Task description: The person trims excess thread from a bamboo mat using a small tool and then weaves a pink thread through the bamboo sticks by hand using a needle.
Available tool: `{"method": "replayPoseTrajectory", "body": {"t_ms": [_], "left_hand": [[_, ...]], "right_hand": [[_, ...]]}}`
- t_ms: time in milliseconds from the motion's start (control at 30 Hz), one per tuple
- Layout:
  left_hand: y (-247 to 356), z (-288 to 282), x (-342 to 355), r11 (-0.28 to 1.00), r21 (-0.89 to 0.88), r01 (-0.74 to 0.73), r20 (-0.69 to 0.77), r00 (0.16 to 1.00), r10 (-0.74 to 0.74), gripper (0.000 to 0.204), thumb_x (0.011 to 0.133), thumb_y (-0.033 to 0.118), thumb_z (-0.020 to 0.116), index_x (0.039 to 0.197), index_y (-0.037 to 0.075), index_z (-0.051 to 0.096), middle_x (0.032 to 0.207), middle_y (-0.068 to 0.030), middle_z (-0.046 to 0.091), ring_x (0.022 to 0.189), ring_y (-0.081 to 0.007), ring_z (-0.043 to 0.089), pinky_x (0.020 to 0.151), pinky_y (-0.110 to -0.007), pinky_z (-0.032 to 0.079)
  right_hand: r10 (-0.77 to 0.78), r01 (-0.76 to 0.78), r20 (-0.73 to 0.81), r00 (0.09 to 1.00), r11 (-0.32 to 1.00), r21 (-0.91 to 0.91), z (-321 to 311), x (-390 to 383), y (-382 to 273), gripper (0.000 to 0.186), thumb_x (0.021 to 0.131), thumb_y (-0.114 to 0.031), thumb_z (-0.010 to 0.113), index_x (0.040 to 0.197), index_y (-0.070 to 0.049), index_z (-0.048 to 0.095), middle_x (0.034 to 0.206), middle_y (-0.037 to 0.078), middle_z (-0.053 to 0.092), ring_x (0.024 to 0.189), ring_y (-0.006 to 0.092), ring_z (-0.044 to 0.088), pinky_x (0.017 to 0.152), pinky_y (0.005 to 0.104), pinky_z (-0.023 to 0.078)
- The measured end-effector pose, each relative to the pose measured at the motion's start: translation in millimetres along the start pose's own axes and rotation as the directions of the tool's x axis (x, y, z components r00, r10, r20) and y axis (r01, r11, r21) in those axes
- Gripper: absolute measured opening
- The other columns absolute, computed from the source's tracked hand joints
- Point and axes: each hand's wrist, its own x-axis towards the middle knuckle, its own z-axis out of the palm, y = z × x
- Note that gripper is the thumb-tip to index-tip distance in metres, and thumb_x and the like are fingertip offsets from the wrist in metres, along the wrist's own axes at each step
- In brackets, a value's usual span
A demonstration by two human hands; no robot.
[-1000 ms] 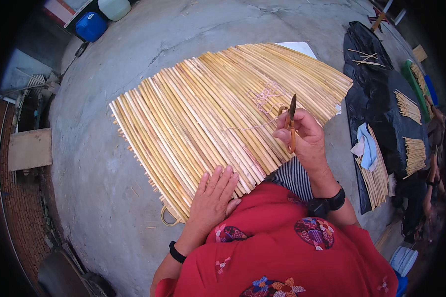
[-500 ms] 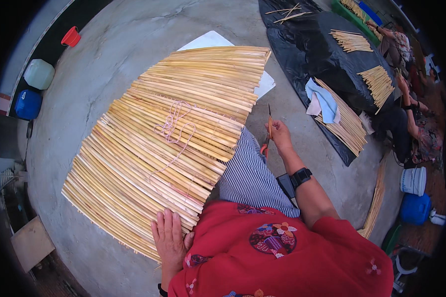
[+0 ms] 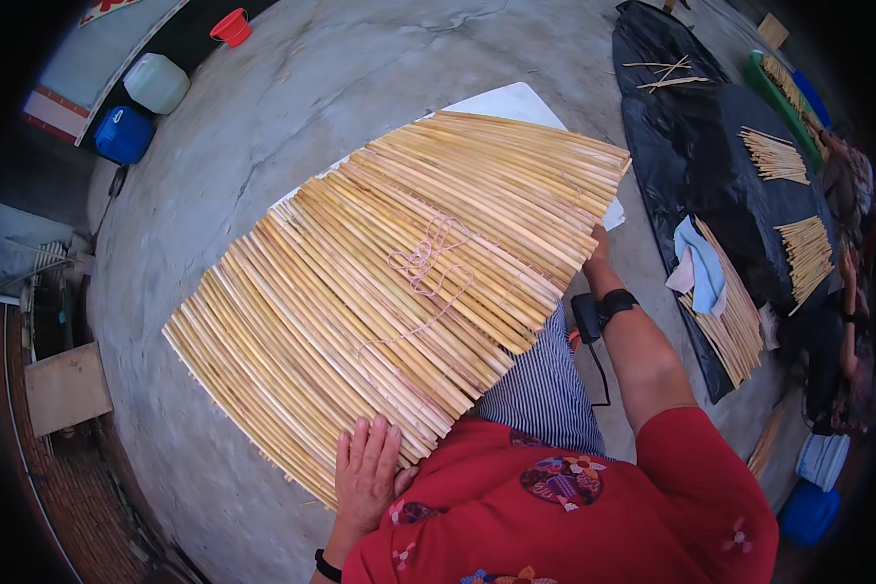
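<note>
A fan-shaped mat of pale yellow reed sticks rests across my lap, with loose pink string lying on it. My left hand lies on the mat's near edge, fingers spread out flat. My right hand reaches to the mat's right edge, its fingers hidden beneath the sticks. A white board shows under the far side. Beside my right wrist is a small black device with a cord, and a bit of something orange.
Black sheeting on the right bears stick bundles and cloths. Co-workers are at the right rim. A green tray, blue jug, white jug, red bucket and board stand around.
My right hand, earlier raised above the mat with scissors, has moved down to its right edge, fingers and scissors now out of sight. My left hand stays on the near edge.
</note>
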Motion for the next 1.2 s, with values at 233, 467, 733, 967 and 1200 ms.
{"method": "replayPoseTrajectory", "body": {"t_ms": [233,467,733,967,1200], "left_hand": [[4,-5,-5,0.999,0.007,0.034,-0.031,0.999,-0.034,0.075,0.081,0.039,0.076,0.144,0.011,0.048,0.153,-0.0115,0.042,0.145,-0.0334,0.033,0.116,-0.052,0.026],[2,-23,7,0.983,-0.177,0.041,0.024,0.999,-0.037,0.072,0.084,0.044,0.071,0.143,0.009,0.05,0.152,-0.0132,0.043,0.144,-0.0352,0.036,0.117,-0.054,0.024],[-47,-38,3,0.933,-0.357,0.049,-0.026,0.998,-0.063,0.061,0.085,0.037,0.07,0.138,0.01,0.056,0.148,-0.0116,0.05,0.139,-0.0332,0.043,0.116,-0.051,0.029],[-66,-35,13,0.904,-0.413,0.114,-0.326,0.908,-0.263,0.053,0.097,0.026,0.056,0.141,-0.002,0.048,0.149,-0.0241,0.044,0.144,-0.039,0.035,0.118,-0.047,0.026],[-103,-66,32,0.735,-0.471,0.489,-0.178,0.763,-0.621,0.049,0.099,0.026,0.06,0.142,0.003,0.049,0.124,-0.0172,0.066,0.116,-0.0262,0.064,0.096,-0.034,0.051]], "right_hand": [[0.094,-0.457,0.451,0.887,0.313,0.833,-42,-80,-214,0.052,0.098,-0.035,0.061,0.135,0.0,0.051,0.127,0.014,0.063,0.116,0.0274,0.061,0.1,0.0398,0.048],[0.182,-0.543,0.548,0.816,0.565,0.621,-44,-76,-252,0.048,0.091,-0.014,0.069,0.133,0.002,0.051,0.127,0.015,0.062,0.115,0.0265,0.062,0.1,0.0408,0.051],[0.144,-0.377,0.369,0.918,0.604,0.702,-82,-164,-238,0.051,0.091,-0.009,0.065,0.136,0.005,0.048,0.131,0.017,0.061,0.118,0.0255,0.061,0.101,0.0382,0.051],[0.157,-0.303,0.264,0.952,0.619,0.724,-93,-175,-225,0.052,0.092,-0.012,0.065,0.138,0.003,0.047,0.133,0.017,0.059,0.12,0.026,0.06,0.103,0.0385,0.05],[0.157,-0.296,0.254,0.954,0.61,0.735,-90,-177,-213,0.053,0.092,-0.015,0.064,0.138,0.004,0.047,0.133,0.016,0.059,0.12,0.0255,0.06,0.104,0.0385,0.049]]}}
